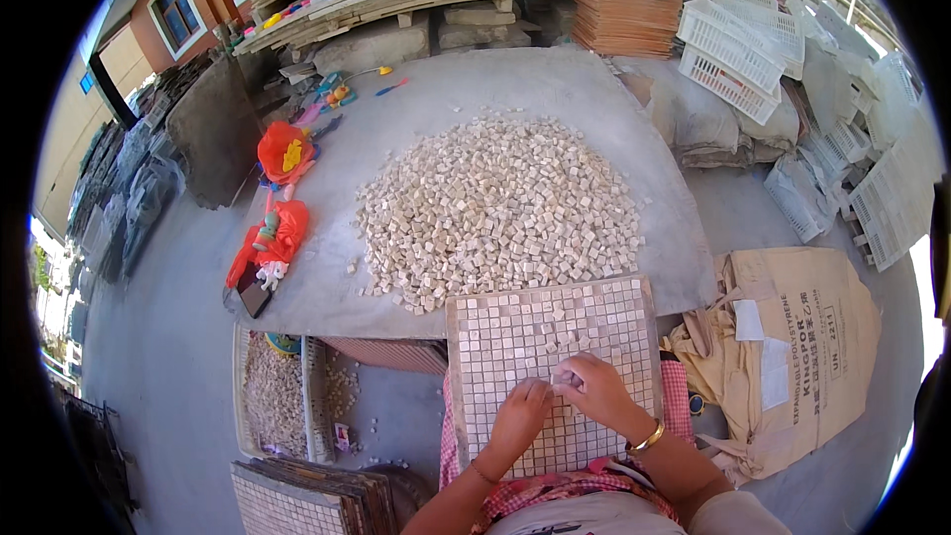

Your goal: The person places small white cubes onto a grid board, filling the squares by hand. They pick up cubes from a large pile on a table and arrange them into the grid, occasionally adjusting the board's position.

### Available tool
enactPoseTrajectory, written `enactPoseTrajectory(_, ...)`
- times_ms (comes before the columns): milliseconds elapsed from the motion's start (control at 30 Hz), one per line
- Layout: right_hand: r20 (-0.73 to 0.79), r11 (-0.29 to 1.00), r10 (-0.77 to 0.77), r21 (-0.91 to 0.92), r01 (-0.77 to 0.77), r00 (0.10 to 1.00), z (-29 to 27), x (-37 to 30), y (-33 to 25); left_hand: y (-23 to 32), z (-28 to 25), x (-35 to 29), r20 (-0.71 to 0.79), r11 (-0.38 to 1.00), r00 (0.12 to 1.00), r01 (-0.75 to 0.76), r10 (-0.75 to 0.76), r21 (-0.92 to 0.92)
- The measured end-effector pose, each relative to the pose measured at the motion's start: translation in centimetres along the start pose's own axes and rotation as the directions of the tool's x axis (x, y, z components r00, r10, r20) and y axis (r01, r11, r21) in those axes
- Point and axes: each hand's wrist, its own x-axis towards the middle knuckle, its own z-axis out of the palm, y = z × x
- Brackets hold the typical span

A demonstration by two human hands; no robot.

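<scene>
A square mosaic tray [453,337] lies on my lap against the table edge, its grid filled over most of its area with small pale stone cubes. Several loose cubes [558,315] rest on top of the rows near its upper middle. My right hand [600,394], with a gold bangle at the wrist, is pinched on a pale stone cube above the tray's middle. Just left of it, nearly touching, my left hand [521,420] has its fingers pressed together low over the grid. What its fingertips hold, if anything, is hidden.
Beyond the tray, a large heap of stone cubes [495,203] covers the middle of the grey table [664,198]. Red bags [282,238] and a phone [256,299] lie at its left edge. A white crate [315,396], stacked mosaic boards [287,503] and a brown sack [822,347] flank me.
</scene>
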Motion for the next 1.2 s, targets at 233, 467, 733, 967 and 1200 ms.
enactPoseTrajectory(233, 0.036, 0.995, -0.071, -0.075, 0.073, 0.997, 4.7, 11.3, 0.0, -7.7, -6.4, 4.7, -0.316, 0.987, 0.940, 0.151, -0.126, 0.053)
enactPoseTrajectory(467, 0.065, 0.952, -0.031, -0.301, 0.049, 0.997, 6.8, 16.4, 0.2, -9.6, -7.0, 6.1, -0.315, 0.985, 0.942, 0.153, -0.120, 0.082)
enactPoseTrajectory(733, 0.109, 0.899, -0.190, -0.379, 0.218, 0.976, 7.1, 16.2, 2.1, -9.8, -6.1, 6.0, -0.345, 0.987, 0.929, 0.157, -0.132, 0.044)
enactPoseTrajectory(967, -0.038, 0.985, -0.148, -0.096, 0.144, 0.988, 1.9, 14.3, 1.1, -9.9, -7.1, 5.9, -0.227, 0.961, 0.974, 0.057, 0.007, 0.272)
enactPoseTrajectory(1200, -0.181, 0.997, 0.066, -0.030, -0.073, 0.981, -4.0, 5.0, 2.6, -8.5, -6.4, 4.3, -0.115, 0.821, 0.990, 0.002, 0.077, 0.571)
